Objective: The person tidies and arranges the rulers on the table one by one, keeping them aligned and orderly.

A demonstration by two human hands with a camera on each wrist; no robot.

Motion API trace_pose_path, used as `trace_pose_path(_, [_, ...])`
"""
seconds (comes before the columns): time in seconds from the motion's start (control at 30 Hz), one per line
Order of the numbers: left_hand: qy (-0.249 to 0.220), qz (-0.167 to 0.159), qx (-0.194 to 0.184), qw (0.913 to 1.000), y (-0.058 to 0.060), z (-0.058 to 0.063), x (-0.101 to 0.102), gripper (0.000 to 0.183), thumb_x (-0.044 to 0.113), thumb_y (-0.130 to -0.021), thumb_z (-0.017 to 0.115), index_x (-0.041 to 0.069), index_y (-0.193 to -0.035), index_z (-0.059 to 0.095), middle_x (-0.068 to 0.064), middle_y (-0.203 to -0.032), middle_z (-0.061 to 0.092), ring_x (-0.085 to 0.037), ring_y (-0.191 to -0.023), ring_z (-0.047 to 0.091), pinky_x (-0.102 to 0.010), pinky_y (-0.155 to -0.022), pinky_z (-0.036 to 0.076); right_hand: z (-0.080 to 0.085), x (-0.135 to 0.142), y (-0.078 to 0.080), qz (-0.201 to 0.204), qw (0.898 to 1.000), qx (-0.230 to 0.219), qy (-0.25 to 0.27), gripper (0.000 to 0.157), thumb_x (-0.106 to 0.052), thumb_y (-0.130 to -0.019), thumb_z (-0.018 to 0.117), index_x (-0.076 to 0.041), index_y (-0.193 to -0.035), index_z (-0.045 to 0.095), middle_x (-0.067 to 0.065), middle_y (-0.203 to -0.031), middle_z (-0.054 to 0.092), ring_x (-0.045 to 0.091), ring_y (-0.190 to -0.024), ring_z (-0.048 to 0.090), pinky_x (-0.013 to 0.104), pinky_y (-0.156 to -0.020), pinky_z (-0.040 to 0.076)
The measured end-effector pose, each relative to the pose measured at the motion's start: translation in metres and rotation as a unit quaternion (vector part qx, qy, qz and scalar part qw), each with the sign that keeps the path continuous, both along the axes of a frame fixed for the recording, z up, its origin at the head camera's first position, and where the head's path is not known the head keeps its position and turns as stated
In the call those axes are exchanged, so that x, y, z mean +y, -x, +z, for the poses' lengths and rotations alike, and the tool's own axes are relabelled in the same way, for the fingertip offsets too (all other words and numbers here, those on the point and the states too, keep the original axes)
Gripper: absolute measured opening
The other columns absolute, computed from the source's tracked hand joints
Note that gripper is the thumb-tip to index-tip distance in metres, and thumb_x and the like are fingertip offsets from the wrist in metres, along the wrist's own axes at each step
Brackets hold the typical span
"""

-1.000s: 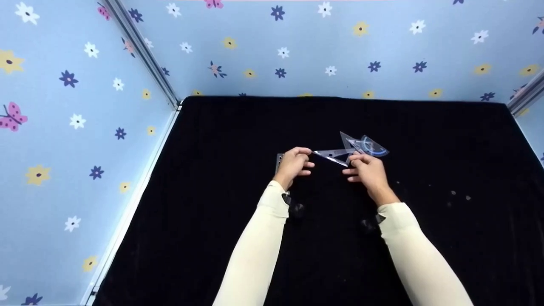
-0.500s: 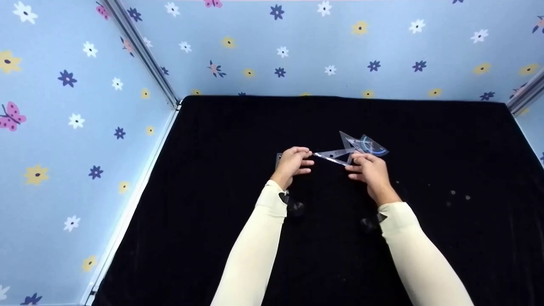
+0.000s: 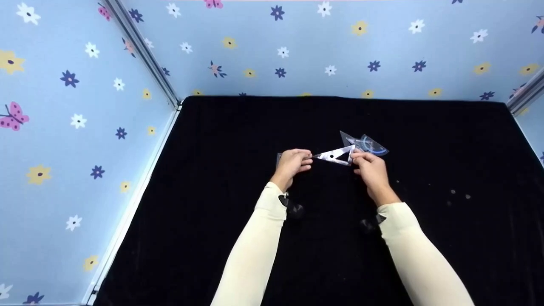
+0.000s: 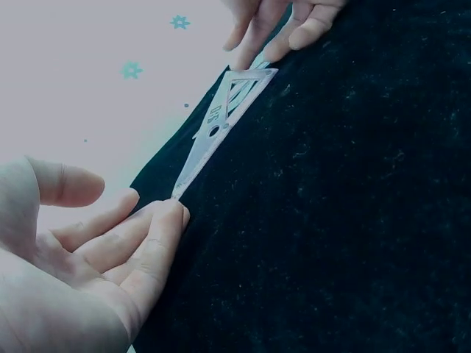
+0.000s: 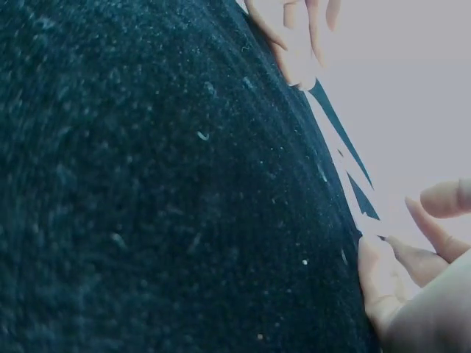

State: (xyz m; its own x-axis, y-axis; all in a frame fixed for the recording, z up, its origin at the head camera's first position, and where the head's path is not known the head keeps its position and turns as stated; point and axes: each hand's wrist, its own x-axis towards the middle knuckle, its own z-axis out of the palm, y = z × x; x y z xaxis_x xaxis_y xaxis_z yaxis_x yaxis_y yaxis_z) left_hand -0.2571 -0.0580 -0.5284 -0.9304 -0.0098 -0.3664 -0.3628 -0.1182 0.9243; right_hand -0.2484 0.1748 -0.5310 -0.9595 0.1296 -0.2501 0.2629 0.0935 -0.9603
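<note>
A clear plastic set square [image 3: 324, 156] with a round hole and a triangular cut-out spans the space between my two hands. My left hand [image 3: 290, 166] holds its narrow point at the fingertips, as the left wrist view also shows on the set square [image 4: 196, 156]. At the wide end, my right hand [image 3: 373, 172] pinches a corner. A clear protractor [image 3: 377, 149] with a blue arc lies just beyond the right hand, overlapping a second clear set square [image 3: 346, 138]. Beside the left hand, a clear flat piece [image 3: 278, 157] is mostly hidden.
Black cloth [image 3: 238, 127] covers the table. Flowered blue panels [image 3: 297, 46] stand along the back and left, with a metal rail [image 3: 146, 55] in the corner. Small pale specks [image 3: 454, 192] lie on the cloth at the right.
The set square has turned between the hands, so its broad face now catches the light. The right fingers have drawn in slightly at its wide end; the protractor has stayed put.
</note>
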Motion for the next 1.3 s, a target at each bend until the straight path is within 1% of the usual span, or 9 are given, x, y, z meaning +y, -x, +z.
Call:
trace_pose_path(0.1, [-0.002, 0.001, 0.002, 1.0, -0.001, 0.001, 0.0, 0.035, 0.002, -0.11, 0.058, -0.012, -0.14, 0.069, -0.03, -0.146, 0.073, -0.028, -0.119, 0.08, -0.025, -0.095, 0.068, 0.001, 0.0, -0.001, 0.005, 1.0, 0.006, 0.0, 0.032, -0.001, -0.104, 0.056, 0.013, -0.129, 0.071, 0.013, -0.17, 0.057, 0.028, -0.15, 0.061, 0.014, -0.084, 0.058])
trace_pose_path(0.2, [-0.003, -0.005, 0.003, 1.0, -0.002, 0.002, -0.001, 0.035, 0.001, -0.11, 0.057, -0.013, -0.141, 0.068, -0.031, -0.147, 0.072, -0.035, -0.128, 0.078, -0.03, -0.103, 0.067, 0.002, 0.001, -0.002, 0.009, 1.0, 0.009, 0.005, 0.028, -0.001, -0.105, 0.058, 0.011, -0.125, 0.072, 0.014, -0.17, 0.057, 0.024, -0.145, 0.063, 0.015, -0.086, 0.06])
trace_pose_path(0.37, [-0.002, -0.007, 0.011, 0.9999, -0.005, 0.001, -0.001, 0.034, 0.0, -0.11, 0.058, -0.015, -0.139, 0.068, -0.033, -0.145, 0.072, -0.031, -0.121, 0.08, -0.032, -0.106, 0.067, 0.002, 0.002, -0.003, 0.008, 1.0, 0.009, 0.016, 0.021, 0.0, -0.106, 0.059, 0.008, -0.119, 0.074, 0.016, -0.169, 0.058, 0.007, -0.125, 0.068, 0.016, -0.084, 0.063])
trace_pose_path(0.53, [0.014, -0.006, 0.037, 0.9992, -0.007, -0.003, 0.001, 0.031, -0.003, -0.11, 0.059, -0.016, -0.135, 0.07, -0.03, -0.131, 0.078, -0.017, -0.099, 0.08, -0.027, -0.1, 0.068, 0.002, 0.0, -0.005, 0.002, 1.0, 0.007, 0.027, 0.021, 0.001, -0.106, 0.058, 0.009, -0.118, 0.072, 0.018, -0.168, 0.058, 0.004, -0.12, 0.068, 0.015, -0.082, 0.063])
trace_pose_path(0.63, [0.018, 0.0, 0.051, 0.9986, -0.007, -0.006, 0.003, 0.028, -0.007, -0.107, 0.06, -0.017, -0.13, 0.072, -0.02, -0.112, 0.08, -0.011, -0.088, 0.076, -0.023, -0.094, 0.068, 0.001, -0.002, -0.005, -0.004, 1.0, 0.008, 0.028, 0.02, 0.002, -0.105, 0.059, 0.011, -0.119, 0.071, 0.018, -0.167, 0.059, 0.005, -0.119, 0.069, 0.015, -0.082, 0.063])
trace_pose_path(0.8, [0.016, 0.013, 0.059, 0.9981, -0.007, -0.008, 0.005, 0.023, -0.012, -0.102, 0.063, -0.018, -0.121, 0.075, -0.004, -0.089, 0.072, -0.007, -0.078, 0.071, -0.017, -0.082, 0.066, 0.0, -0.004, -0.006, -0.009, 0.999, 0.018, 0.036, 0.015, 0.004, -0.106, 0.062, 0.009, -0.115, 0.073, 0.022, -0.165, 0.059, -0.002, -0.109, 0.069, 0.013, -0.081, 0.062])
trace_pose_path(1.03, [0.025, 0.03, 0.063, 0.9972, -0.008, -0.013, 0.007, 0.021, -0.016, -0.098, 0.066, -0.019, -0.116, 0.075, 0.002, -0.079, 0.066, -0.006, -0.072, 0.068, -0.013, -0.07, 0.062, -0.001, -0.006, -0.007, -0.023, 0.998, 0.036, 0.044, 0.012, 0.009, -0.105, 0.065, 0.003, -0.104, 0.075, 0.027, -0.161, 0.06, -0.011, -0.096, 0.068, 0.011, -0.081, 0.06])
trace_pose_path(1.23, [0.041, 0.036, 0.063, 0.9965, -0.007, -0.012, 0.009, 0.019, -0.016, -0.097, 0.065, -0.016, -0.113, 0.075, 0.001, -0.079, 0.067, -0.006, -0.07, 0.067, -0.013, -0.065, 0.06, -0.004, -0.008, -0.008, -0.049, 0.996, 0.052, 0.057, 0.016, 0.012, -0.104, 0.066, 0.001, -0.098, 0.076, 0.031, -0.154, 0.063, -0.008, -0.091, 0.071, 0.012, -0.08, 0.061])
trace_pose_path(1.3, [0.054, 0.032, 0.063, 0.996, -0.008, -0.011, 0.01, 0.02, -0.015, -0.098, 0.065, -0.015, -0.114, 0.075, 0.0, -0.08, 0.068, -0.006, -0.07, 0.067, -0.013, -0.063, 0.059, -0.005, -0.008, -0.008, -0.058, 0.995, 0.059, 0.063, 0.019, 0.012, -0.103, 0.067, -0.002, -0.094, 0.077, 0.029, -0.149, 0.069, -0.007, -0.09, 0.072, 0.012, -0.079, 0.061])
